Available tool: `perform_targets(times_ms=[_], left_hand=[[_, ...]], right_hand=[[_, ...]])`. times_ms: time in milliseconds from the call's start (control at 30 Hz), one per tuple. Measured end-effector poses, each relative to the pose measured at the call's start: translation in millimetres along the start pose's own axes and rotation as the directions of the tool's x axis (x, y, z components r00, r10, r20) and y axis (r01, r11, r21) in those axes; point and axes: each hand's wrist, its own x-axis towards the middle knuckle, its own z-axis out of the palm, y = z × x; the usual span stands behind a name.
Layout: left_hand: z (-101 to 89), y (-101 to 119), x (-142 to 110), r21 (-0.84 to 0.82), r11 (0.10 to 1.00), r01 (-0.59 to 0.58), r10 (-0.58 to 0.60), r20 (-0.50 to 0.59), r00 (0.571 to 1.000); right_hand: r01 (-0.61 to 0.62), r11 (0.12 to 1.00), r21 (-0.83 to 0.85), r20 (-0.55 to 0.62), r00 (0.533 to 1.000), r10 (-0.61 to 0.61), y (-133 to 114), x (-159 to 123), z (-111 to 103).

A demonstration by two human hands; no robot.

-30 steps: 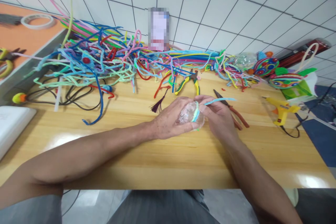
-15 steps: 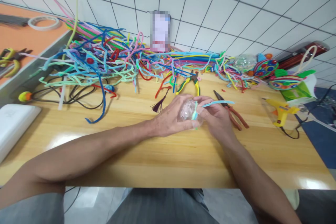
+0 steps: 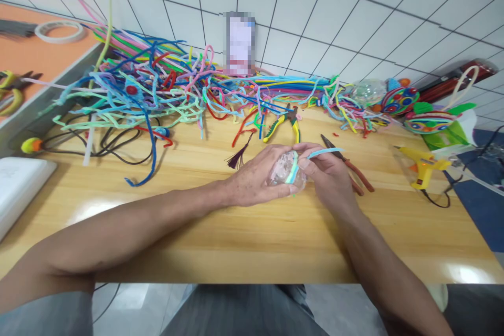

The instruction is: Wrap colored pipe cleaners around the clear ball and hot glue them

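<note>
My left hand [image 3: 254,176] is closed round a clear, see-through ball [image 3: 280,170], its thumb pressed on the near side. Round the ball's middle runs a band of green and light blue pipe cleaner [image 3: 293,168]. At the right of the ball, my right hand [image 3: 328,173] pinches a light blue pipe cleaner [image 3: 325,151] between thumb and fingers. The free end of that pipe cleaner sticks out to the right. Orange-handled pliers [image 3: 359,174] lie just beyond my right hand. Yellow-and-green pliers [image 3: 293,123] rest behind both hands.
A heap of coloured pipe cleaners [image 3: 149,81] lines the wall, with a phone [image 3: 239,42] propped behind. A dark tassel [image 3: 238,157] lies near my left hand. To the right are a yellow glue gun [image 3: 424,165] and a decorated fish-like ornament [image 3: 431,122]. A white device [image 3: 23,184] sits at left.
The ball has turned a little in my left hand, so the band faces me more. My right hand still pinches the light blue pipe cleaner, whose visible free end is shorter.
</note>
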Motion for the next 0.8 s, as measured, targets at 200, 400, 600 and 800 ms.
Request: perform_targets(times_ms=[200,400,600,800], left_hand=[[1.3,-4.7,-1.1,-0.006,0.998,-0.058,0.058,0.012,0.998],[2.2,-12.6,-3.4,0.066,0.989,-0.130,0.129,0.014,0.991],[0.0,-8.7,-3.2,0.090,0.991,-0.101,0.098,0.033,0.995],[2.5,-8.8,-5.1,0.066,0.994,-0.082,0.082,0.008,0.997]], right_hand=[[-0.022,1.000,0.017,-0.017,1.000,0.022,1.7,-0.3,-0.4],[-0.027,1.000,0.009,-0.013,1.000,0.027,3.9,-0.6,0.4],[0.002,1.000,0.012,-0.017,1.000,-0.002,6.0,-0.6,1.5],[-0.017,1.000,0.000,-0.025,1.000,0.017,5.5,-1.1,2.8]])
